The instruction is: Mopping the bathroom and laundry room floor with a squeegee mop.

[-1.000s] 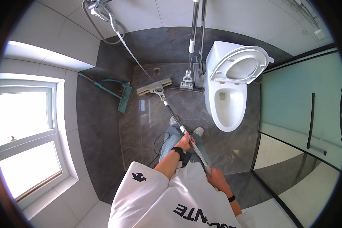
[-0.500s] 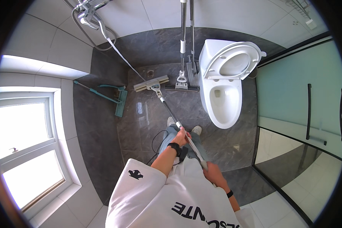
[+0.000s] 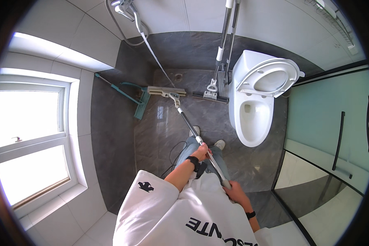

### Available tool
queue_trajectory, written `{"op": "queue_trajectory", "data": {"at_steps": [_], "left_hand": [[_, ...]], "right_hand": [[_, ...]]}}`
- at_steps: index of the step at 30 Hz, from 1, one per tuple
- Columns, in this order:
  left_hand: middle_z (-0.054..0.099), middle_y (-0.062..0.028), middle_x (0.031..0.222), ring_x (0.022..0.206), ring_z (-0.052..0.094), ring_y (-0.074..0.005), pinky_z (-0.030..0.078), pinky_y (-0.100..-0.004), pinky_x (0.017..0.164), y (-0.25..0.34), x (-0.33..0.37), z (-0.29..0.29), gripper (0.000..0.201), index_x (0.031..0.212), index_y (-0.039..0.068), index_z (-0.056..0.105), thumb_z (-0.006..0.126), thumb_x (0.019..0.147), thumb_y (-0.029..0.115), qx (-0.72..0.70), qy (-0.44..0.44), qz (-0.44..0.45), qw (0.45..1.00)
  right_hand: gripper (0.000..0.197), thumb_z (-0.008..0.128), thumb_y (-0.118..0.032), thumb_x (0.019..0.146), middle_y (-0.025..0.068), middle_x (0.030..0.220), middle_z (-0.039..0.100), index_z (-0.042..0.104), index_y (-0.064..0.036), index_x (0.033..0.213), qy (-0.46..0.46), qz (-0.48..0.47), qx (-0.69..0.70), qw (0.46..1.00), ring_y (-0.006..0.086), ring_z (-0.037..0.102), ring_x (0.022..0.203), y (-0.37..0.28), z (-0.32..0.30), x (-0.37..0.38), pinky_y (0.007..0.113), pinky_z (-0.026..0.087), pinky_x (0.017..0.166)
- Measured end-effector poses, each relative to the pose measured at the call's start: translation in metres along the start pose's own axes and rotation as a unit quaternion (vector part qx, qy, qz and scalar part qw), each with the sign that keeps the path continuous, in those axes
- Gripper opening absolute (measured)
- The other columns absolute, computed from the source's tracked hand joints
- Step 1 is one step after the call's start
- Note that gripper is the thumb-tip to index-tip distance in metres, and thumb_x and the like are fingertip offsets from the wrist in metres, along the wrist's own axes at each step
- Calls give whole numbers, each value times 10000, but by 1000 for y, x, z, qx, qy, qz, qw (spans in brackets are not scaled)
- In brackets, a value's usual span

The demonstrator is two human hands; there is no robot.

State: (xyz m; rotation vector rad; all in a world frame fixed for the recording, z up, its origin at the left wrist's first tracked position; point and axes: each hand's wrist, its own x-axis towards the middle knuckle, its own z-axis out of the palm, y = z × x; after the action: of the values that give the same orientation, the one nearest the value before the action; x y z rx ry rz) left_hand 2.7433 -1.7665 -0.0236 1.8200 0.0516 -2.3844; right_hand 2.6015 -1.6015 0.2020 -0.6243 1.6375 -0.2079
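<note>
My left hand (image 3: 201,153) is closed around the middle of a long mop pole (image 3: 187,124). Lower down, my right hand (image 3: 235,191) grips the grey end of the same pole near my body. The pole slants away to the far left, ending in a pale, wide sponge mop head (image 3: 166,91) held at or just above the dark tiled floor. Beside the mop head's left end lies a teal flat-headed cleaning tool (image 3: 142,105); whether they touch I cannot tell. A thin white line, water or cord, runs from the chrome shower fitting (image 3: 129,10) down to the mop head.
A white toilet (image 3: 256,119) with raised lid stands to the right. Two more mops (image 3: 211,93) lean on the far wall beside it. A floor drain (image 3: 178,77) lies beyond the mop head. There are a window (image 3: 28,131) at left and a glass door (image 3: 315,127) at right.
The mop head has moved left across the floor toward the teal tool and turned more level. My view has shifted, so the room appears further right. Both hands keep their grip.
</note>
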Motion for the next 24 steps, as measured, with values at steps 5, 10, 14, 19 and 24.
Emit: {"op": "queue_trajectory", "data": {"at_steps": [5, 10, 14, 19, 24], "left_hand": [[482, -117, 815, 702, 534, -253, 516, -454, 626, -23, 16, 2, 377, 1002, 47, 403, 277, 987, 402, 51, 3, 0, 999], [506, -102, 756, 637, 563, -240, 513, -452, 560, -34, 26, 8, 382, 970, 48, 431, 291, 980, 404, 95, 57, -7, 994], [560, -82, 705, 589, 598, -230, 498, -431, 498, -46, 37, 12, 312, 899, 81, 506, 375, 950, 360, 137, 65, -16, 988], [635, -62, 760, 692, 628, -211, 498, -364, 548, -131, 179, -104, 172, 770, 153, 651, 687, 730, 316, 437, -200, 436, 761], [576, -66, 751, 695, 615, -211, 523, -405, 602, -108, 86, 18, 165, 877, 93, 571, 440, 929, 178, 263, 47, -6, 964]], "right_hand": [[309, 655, -207, 774, 188, 705, 616, 588, 69, 896, 12, -48, -21, 999, 237, 615, 592, 35, 6, -4, 365, 471, 543], [334, 652, -218, 772, 187, 723, 625, 594, 72, 927, 65, -144, -76, 985, 202, 597, 587, 59, 16, -3, 354, 469, 554], [326, 642, -209, 777, 156, 715, 617, 601, 66, 948, 48, -70, -5, 996, 166, 589, 614, 63, 20, -14, 334, 470, 572], [323, 637, -206, 791, 56, 706, 592, 603, 63, 966, 15, -84, 44, 995, 110, 527, 639, 68, 18, -25, 284, 449, 595], [316, 641, -209, 800, 31, 735, 594, 612, 56, 969, 20, 9, 139, 990, 97, 513, 646, 100, 23, -37, 276, 445, 591]]}}
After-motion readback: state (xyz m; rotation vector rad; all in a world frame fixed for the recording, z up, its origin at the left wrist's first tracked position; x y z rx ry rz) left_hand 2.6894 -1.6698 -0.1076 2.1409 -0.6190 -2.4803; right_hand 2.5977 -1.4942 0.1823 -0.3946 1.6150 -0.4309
